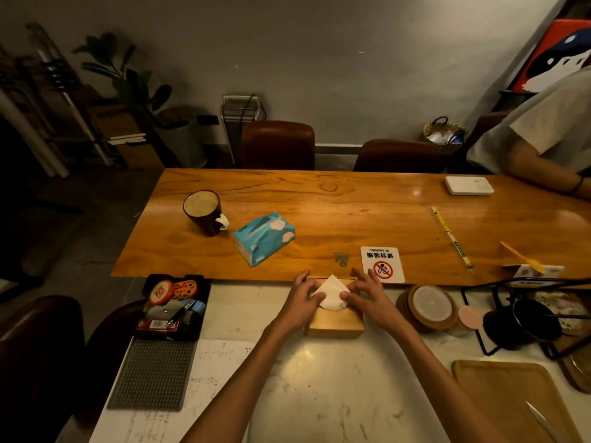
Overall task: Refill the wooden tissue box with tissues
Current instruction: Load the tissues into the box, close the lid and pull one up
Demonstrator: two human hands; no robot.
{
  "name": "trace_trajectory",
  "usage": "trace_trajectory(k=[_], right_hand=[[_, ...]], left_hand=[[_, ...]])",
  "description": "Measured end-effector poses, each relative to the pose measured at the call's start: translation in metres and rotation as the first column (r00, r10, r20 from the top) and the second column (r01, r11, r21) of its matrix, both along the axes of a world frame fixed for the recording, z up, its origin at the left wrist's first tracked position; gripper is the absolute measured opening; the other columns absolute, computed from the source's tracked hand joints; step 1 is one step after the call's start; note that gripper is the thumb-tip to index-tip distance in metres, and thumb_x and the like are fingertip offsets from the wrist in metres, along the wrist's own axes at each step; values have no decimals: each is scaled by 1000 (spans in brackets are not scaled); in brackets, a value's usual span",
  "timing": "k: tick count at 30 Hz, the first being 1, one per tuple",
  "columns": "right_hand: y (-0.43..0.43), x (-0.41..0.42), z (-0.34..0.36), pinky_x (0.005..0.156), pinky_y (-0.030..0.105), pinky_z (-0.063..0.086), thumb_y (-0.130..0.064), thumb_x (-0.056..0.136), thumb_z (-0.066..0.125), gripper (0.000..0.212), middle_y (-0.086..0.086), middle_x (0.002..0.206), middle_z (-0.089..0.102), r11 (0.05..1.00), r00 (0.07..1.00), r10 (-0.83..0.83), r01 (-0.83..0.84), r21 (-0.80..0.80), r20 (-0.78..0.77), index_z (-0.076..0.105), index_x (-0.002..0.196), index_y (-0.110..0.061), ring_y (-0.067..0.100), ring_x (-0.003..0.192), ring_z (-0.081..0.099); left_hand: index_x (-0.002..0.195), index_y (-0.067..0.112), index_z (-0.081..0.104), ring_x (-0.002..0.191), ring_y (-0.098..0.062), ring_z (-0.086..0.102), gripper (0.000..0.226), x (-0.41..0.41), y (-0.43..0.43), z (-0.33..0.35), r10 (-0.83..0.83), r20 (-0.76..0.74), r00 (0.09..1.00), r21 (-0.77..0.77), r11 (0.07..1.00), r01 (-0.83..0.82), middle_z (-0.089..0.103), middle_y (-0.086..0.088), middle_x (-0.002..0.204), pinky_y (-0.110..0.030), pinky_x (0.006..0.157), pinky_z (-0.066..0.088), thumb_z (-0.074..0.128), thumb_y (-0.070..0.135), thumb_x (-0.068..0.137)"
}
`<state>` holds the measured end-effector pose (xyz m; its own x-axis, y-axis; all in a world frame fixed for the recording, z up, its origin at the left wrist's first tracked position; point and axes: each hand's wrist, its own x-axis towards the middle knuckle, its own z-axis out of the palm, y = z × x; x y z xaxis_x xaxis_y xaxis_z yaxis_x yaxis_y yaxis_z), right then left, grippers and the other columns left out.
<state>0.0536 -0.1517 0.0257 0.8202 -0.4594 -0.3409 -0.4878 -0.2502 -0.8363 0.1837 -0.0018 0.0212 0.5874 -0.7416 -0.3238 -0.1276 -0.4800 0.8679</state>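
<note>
I have my left hand (302,298) and right hand (367,295) pinching the soft white tissue (331,294) poking from the rectangular wooden tissue box (335,324) between them, so I'd grip its flimsy edges lightly, since it likely tears easily.

Dim warm light, glare on table (415,190), dark bowed edges
</note>
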Motion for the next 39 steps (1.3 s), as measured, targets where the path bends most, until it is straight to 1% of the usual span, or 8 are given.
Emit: trace_trajectory(k=[5, 10, 14, 18, 23, 27, 33, 39], right_hand=[[4, 0, 0, 117, 53, 2, -32, 89, 65, 3, -2, 159, 23, 1000, 1000, -13, 13, -2, 6, 65, 91, -31, 22, 150, -5], [18, -13, -9, 118, 50, 21, -46, 92, 55, 42, -7, 158, 26, 990, 987, -116, 124, -65, 115, 49, 132, -38, 17, 147, 17], [54, -45, -23, 115, 37, 28, -42, 97, 47, 49, -1, 155, 34, 863, 951, -188, 279, -421, 244, 44, 142, -23, 14, 145, 24], [93, -65, -40, 116, 36, 30, -43, 99, 32, 55, -1, 157, 31, 715, 990, -68, 133, -687, 121, 35, 149, -21, 15, 149, 17], [109, -75, -57, 116, 32, 31, -43, 97, 36, 69, -6, 162, 2, 746, 1000, -11, -9, -666, -26, 5, 155, -23, 12, 149, 14], [112, -73, -54, 104, 33, 47, -25, 87, 58, 85, -3, 162, 5, 761, 1000, -28, 19, -649, -4, 6, 155, -21, 16, 143, 33], [117, -71, -44, 107, 32, 42, -26, 88, 55, 89, -6, 162, -9, 781, 991, -49, -39, -623, -123, -4, 154, -24, 18, 140, 37], [110, -71, -14, 86, 37, 55, -36, 94, 51, 74, -10, 163, -1, 803, 966, -25, -134, -581, -257, 9, 154, -28, 23, 111, 60]], left_hand=[[111, 12, 57, 144, -21, 25, 16, 0, -1, -1, -16, -31, 999, 27, 999, 17, 18, 0, 159, -32, 111, 25, 53, 17, 96], [138, 20, 35, 137, -19, 38, 41, -21, 11, 3, 199, 145, 969, -48, 980, -194, 37, -2, 149, -24, 101, 35, 47, 18, 99], [143, 20, 35, 142, -17, 32, 47, -65, 39, -6, 207, 436, 876, -41, 977, -210, 30, -1, 156, -28, 111, 35, 25, 38, 100], [146, 14, 31, 144, -27, 29, 56, -88, 56, -30, -24, 666, 746, 108, 992, -65, 30, -10, 156, -39, 117, 30, 9, 40, 102], [154, 14, 9, 150, -20, 5, 62, -97, 59, -44, -180, 683, 708, 263, 965, -8, 5, -5, 163, -38, 118, 8, 15, 42, 100], [153, 9, 13, 150, -24, 10, 67, -94, 59, -45, -260, 690, 675, 338, 941, 17, 10, -10, 162, -40, 117, 11, 36, 37, 97], [151, 5, 18, 148, -29, 15, 78, -91, 60, -45, -329, 672, 663, 385, 920, 66, 15, -15, 160, -42, 118, 13, 54, 38, 90], [153, 12, 0, 150, -27, -3, 84, -88, 60, -17, -467, 598, 651, 551, 829, 89, -4, -10, 163, -51, 121, 3, 46, 50, 94]])
